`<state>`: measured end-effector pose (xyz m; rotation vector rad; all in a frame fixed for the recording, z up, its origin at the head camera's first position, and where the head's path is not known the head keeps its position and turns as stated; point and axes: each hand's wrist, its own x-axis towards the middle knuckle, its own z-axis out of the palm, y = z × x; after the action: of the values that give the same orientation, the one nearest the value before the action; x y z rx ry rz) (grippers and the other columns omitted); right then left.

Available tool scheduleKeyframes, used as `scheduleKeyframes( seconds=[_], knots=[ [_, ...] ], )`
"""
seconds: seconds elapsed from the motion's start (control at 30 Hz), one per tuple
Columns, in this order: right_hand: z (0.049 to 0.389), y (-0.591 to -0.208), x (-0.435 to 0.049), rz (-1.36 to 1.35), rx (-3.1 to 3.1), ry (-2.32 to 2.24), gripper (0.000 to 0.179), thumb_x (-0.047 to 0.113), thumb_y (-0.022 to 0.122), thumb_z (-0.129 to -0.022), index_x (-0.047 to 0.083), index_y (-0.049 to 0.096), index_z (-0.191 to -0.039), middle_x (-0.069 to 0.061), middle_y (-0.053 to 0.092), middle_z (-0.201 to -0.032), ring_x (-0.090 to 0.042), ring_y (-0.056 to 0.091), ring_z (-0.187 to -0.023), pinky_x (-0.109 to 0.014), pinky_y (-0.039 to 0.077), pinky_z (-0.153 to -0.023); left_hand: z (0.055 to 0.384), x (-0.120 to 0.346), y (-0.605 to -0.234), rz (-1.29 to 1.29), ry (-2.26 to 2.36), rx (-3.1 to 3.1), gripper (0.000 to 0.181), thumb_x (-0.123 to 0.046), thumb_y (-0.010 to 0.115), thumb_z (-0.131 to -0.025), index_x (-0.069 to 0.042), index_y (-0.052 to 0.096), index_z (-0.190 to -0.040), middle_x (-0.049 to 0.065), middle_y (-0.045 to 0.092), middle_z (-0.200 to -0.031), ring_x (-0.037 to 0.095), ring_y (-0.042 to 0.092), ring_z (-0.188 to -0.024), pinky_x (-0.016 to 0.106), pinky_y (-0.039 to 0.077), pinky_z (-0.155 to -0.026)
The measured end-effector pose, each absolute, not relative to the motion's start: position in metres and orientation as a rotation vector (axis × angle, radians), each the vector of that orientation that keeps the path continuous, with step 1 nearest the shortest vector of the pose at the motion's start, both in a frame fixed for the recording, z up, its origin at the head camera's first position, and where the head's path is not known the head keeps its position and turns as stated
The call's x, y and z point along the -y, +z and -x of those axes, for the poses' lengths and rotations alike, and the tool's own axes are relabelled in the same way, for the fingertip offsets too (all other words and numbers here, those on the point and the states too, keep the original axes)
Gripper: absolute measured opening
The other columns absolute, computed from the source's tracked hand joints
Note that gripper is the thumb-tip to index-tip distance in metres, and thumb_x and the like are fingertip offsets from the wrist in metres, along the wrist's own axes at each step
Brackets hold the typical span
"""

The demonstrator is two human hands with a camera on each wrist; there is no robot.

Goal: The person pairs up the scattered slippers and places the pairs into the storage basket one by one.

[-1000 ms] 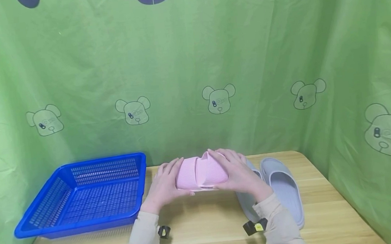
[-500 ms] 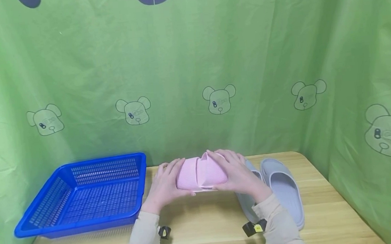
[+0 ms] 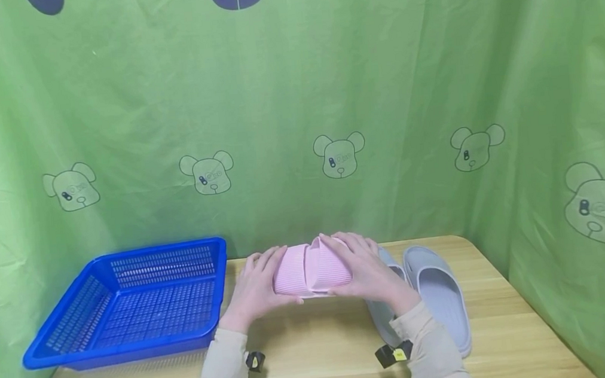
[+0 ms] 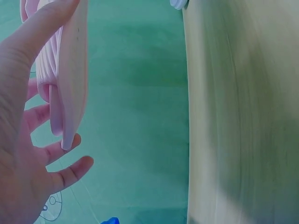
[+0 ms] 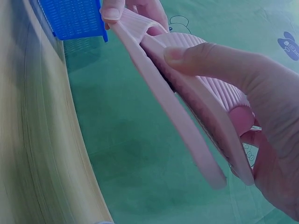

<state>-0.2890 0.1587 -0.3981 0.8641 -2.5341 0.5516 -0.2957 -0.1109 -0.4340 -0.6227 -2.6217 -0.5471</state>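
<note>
A pair of pink ribbed slippers is held up above the wooden table [image 3: 317, 356], the two overlapping each other. My left hand [image 3: 254, 290] grips the left pink slipper [image 3: 290, 272], thumb below and fingers over its ribbed upper. On the other side, my right hand [image 3: 370, 272] holds the right pink slipper [image 3: 329, 269] in the same manner. The right wrist view shows the soles of both slippers [image 5: 166, 112] lying lengthwise along each other, with a narrow gap between them. From the head view, most of the soles are hidden.
To the left stands a blue plastic basket [image 3: 133, 351] with mesh walls. Two grey slippers lie on the right: one grey slipper [image 3: 444, 302] shows fully, while the other grey slipper [image 3: 383, 320] is partly behind my right arm. A green curtain [image 3: 273, 95] surrounds the table.
</note>
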Motion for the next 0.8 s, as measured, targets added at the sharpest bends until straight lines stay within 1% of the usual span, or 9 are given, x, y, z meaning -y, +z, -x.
scheduleKeyframes(
  seconds=[0.1,0.27,0.47,0.6,0.8],
  knots=[
    [0.2896,-0.3986,-0.1591,-0.866,2.525,0.563,0.107,0.053,0.084,-0.063,0.026,0.031,-0.153,-0.010,0.045,-0.145,-0.031,0.039,-0.134,-0.061,0.027,-0.110,0.2949,0.1100,-0.4341,0.617,-0.548,2.629,0.114,-0.069,0.080,-0.058,-0.026,0.032,-0.152,0.004,0.042,-0.153,0.035,0.041,-0.135,0.061,0.037,-0.108],
    [0.2912,-0.3997,-0.1604,-0.865,2.508,0.560,0.108,0.053,0.084,-0.063,0.025,0.032,-0.152,-0.009,0.046,-0.144,-0.030,0.040,-0.133,-0.060,0.027,-0.110,0.2949,0.1089,-0.4335,0.618,-0.534,2.645,0.118,-0.069,0.080,-0.058,-0.026,0.027,-0.154,0.005,0.035,-0.156,0.035,0.034,-0.142,0.062,0.033,-0.111],
    [0.2910,-0.4000,-0.1604,-0.877,2.507,0.566,0.108,0.054,0.083,-0.063,0.026,0.031,-0.153,-0.008,0.044,-0.145,-0.030,0.039,-0.133,-0.061,0.026,-0.110,0.2955,0.1082,-0.4318,0.630,-0.504,2.662,0.121,-0.072,0.079,-0.057,-0.030,0.022,-0.155,0.005,0.030,-0.159,0.037,0.029,-0.146,0.062,0.029,-0.114],
    [0.2907,-0.4003,-0.1593,-0.881,2.518,0.574,0.108,0.055,0.083,-0.063,0.026,0.030,-0.153,-0.009,0.043,-0.147,-0.031,0.038,-0.135,-0.063,0.025,-0.112,0.2952,0.1087,-0.4304,0.646,-0.498,2.659,0.120,-0.072,0.079,-0.057,-0.030,0.024,-0.154,0.006,0.034,-0.156,0.034,0.030,-0.145,0.059,0.030,-0.115],
    [0.2899,-0.4008,-0.1569,-0.880,2.534,0.559,0.110,0.059,0.082,-0.064,0.027,0.027,-0.154,-0.008,0.042,-0.149,-0.030,0.038,-0.136,-0.061,0.026,-0.112,0.2942,0.1120,-0.4270,0.679,-0.550,2.593,0.115,-0.065,0.085,-0.053,-0.028,0.035,-0.149,0.006,0.046,-0.144,0.028,0.039,-0.137,0.053,0.034,-0.114]
  ],
)
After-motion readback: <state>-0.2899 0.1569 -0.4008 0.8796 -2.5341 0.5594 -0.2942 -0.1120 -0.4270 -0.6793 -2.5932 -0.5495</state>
